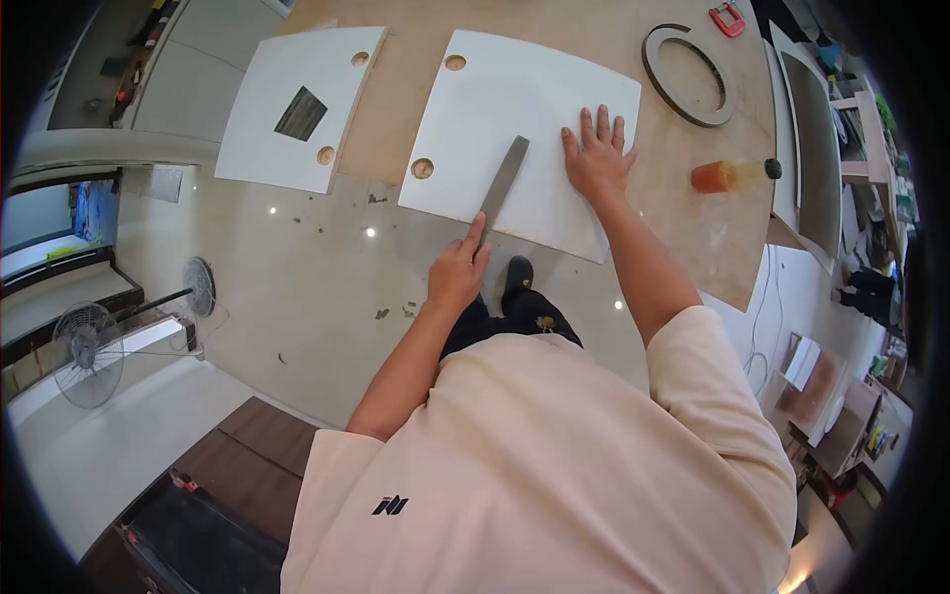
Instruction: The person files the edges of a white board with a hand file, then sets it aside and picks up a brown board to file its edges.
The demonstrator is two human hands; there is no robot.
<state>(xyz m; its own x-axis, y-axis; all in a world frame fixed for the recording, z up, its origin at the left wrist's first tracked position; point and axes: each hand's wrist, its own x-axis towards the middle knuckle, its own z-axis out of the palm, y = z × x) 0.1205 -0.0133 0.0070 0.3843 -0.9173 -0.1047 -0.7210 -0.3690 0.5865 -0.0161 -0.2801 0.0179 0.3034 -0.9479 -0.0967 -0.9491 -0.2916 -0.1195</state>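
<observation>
My left hand [459,269] is wrapped round the near end of a flat metal file [505,180], index finger stretched along it. The file lies at a slant across the front edge of a white board [524,89], its far end over the board's face. My right hand [598,153] presses flat on the same board near its right edge, fingers spread. Two round cup holes are cut along the board's left side. To the left rests a second white board [252,109], with similar holes and a dark grey rectangular piece [301,114] on it.
The boards sit on a wooden worktable [693,247]. At right are a coil of edge banding [648,64], a bottle of orange liquid [732,176] and a red clamp [727,20]. Dark scraps [383,314] litter the floor. A standing fan [87,353] is at left.
</observation>
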